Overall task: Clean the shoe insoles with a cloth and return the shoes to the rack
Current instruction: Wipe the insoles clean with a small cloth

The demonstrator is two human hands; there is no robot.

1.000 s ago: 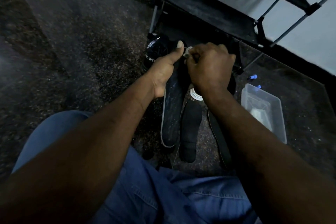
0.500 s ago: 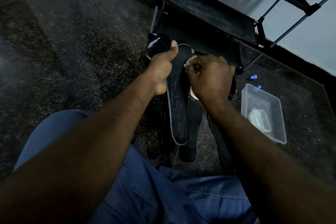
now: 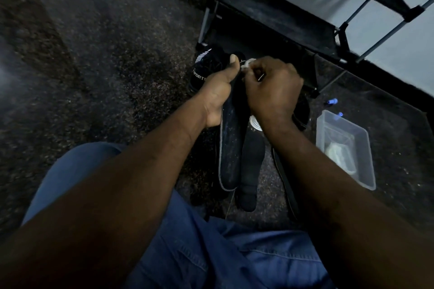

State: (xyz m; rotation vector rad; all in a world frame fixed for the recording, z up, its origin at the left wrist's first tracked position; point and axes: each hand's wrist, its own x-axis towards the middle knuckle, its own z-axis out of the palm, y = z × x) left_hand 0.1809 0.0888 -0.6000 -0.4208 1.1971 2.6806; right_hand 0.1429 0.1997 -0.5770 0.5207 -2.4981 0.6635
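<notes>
Farther up the insole point(image 3: 231, 148) the cloth point(image 3: 247, 63) is now found, pinched in the curled right hand point(image 3: 273, 88). That far end is gripped by the left hand point(image 3: 217, 94), thumb raised. Its long axis runs back toward the lap, so the wipe is likely drawn nearward.

A dark speckled stone floor point(image 3: 105, 65) carries everything here. A black metal-framed shoe rack point(image 3: 270, 14) stands on it at the far side. Just in front of the rack's left post sits a black sports shoe with white lettering point(image 3: 206, 63). A black foam insole point(image 3: 251, 166) lies flat on the floor, lengthwise towards the seated person. Off to its right rests a clear rectangular plastic tub point(image 3: 333, 124), with a small blue cap-like piece point(image 3: 331, 101) on the floor just beyond it.
</notes>
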